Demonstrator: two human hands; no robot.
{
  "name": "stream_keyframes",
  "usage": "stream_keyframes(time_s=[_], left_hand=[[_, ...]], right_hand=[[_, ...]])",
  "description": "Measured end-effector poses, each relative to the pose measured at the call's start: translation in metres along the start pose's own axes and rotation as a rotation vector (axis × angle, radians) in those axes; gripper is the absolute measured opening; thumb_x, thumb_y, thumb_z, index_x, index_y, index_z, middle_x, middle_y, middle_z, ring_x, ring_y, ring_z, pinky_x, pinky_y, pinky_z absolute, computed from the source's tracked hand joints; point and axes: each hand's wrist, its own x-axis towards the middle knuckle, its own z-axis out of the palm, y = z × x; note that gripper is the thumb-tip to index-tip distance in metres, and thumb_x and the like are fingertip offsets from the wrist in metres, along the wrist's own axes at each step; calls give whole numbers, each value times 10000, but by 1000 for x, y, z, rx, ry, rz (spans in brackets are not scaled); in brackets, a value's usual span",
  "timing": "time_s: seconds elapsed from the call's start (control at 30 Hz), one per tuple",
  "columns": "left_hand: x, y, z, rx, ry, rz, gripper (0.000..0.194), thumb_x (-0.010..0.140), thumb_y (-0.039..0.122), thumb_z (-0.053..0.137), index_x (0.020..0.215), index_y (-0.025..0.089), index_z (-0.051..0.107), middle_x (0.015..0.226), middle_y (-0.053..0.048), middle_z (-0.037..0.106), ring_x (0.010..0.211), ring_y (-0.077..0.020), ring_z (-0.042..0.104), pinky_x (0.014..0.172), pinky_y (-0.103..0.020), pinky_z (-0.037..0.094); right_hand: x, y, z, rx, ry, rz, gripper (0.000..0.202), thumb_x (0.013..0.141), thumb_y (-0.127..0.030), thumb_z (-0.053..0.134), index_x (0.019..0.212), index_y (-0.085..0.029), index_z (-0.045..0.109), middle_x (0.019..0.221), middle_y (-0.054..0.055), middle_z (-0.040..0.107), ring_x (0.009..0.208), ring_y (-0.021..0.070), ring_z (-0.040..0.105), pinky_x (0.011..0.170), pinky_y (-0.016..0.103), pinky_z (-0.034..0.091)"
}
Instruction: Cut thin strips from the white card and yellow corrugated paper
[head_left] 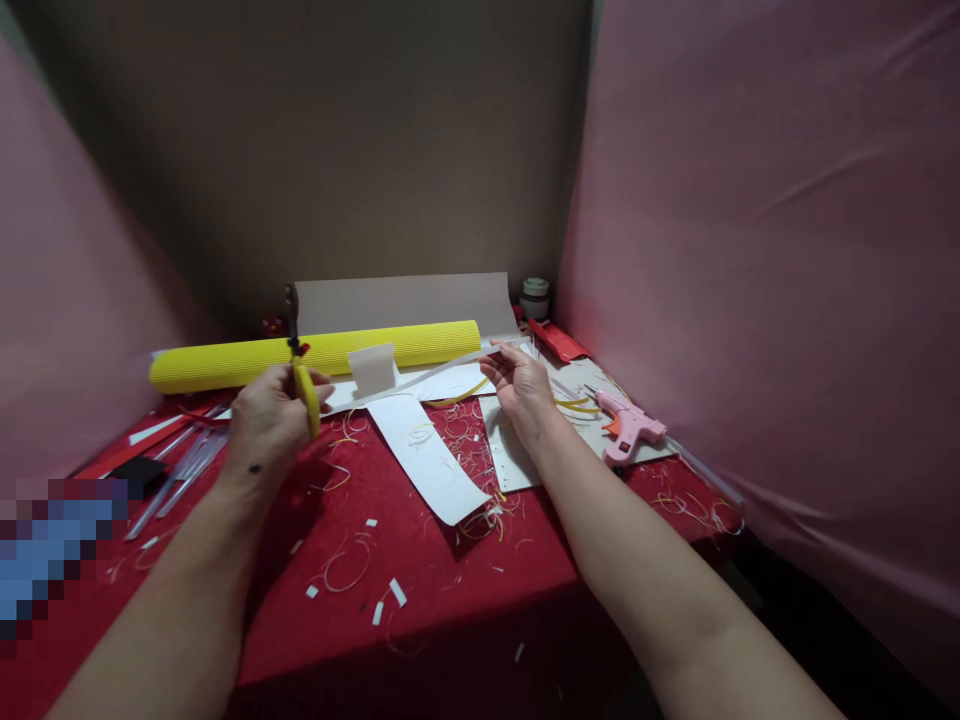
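Note:
Yellow-handled scissors (306,395) are gripped in my left hand (266,425), with their dark blades pointing upward. A long, narrow white paper strip (439,373) runs between my hands. My right hand (521,385) pinches its far right end, and the other end reaches my left hand; whether those fingers hold it too, I cannot tell. Beneath the strip, a wider curved piece of white paper (427,460) lies on the red cloth (337,620). Behind the strip is a small white paper piece (373,370), close to a yellow corrugated paper roll (225,365).
On the right, a pink glue gun (634,428) rests on a pale board (510,470). Clear glue sticks (184,465) and a black block (135,477) lie at left. A lidded jar (535,298) stands at the back. Paper scraps and thin trimmings litter the cloth.

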Motion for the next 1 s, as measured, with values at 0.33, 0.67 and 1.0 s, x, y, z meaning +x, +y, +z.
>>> stream_keyframes(time_s=[0.33, 0.67, 1.0], left_hand=[[-1, 33, 61, -608, -278, 163, 320, 637, 252, 650, 919, 151, 538, 542, 17, 589, 424, -86, 481, 421, -206, 347], [-3, 29, 60, -641, -205, 113, 252, 593, 248, 704, 754, 155, 533, 467, 58, 509, 387, -69, 461, 388, -188, 336], [-7, 25, 51, -624, -129, 79, 234, 578, 225, 698, 733, 158, 536, 534, 56, 504, 395, -59, 445, 383, -198, 345]], right_hand=[[-19, 11, 13, -61, -217, 128, 137, 753, -118, 484, 668, -107, 591, 543, 46, 644, 505, 131, 621, 494, 219, 499], [-24, 16, 12, -156, -288, 60, 62, 708, -149, 579, 737, -105, 610, 560, 23, 640, 476, 110, 596, 455, 204, 483], [-20, 15, 10, -225, -169, -2, 78, 666, -132, 595, 711, -143, 533, 520, -26, 584, 458, 95, 576, 425, 189, 450]])
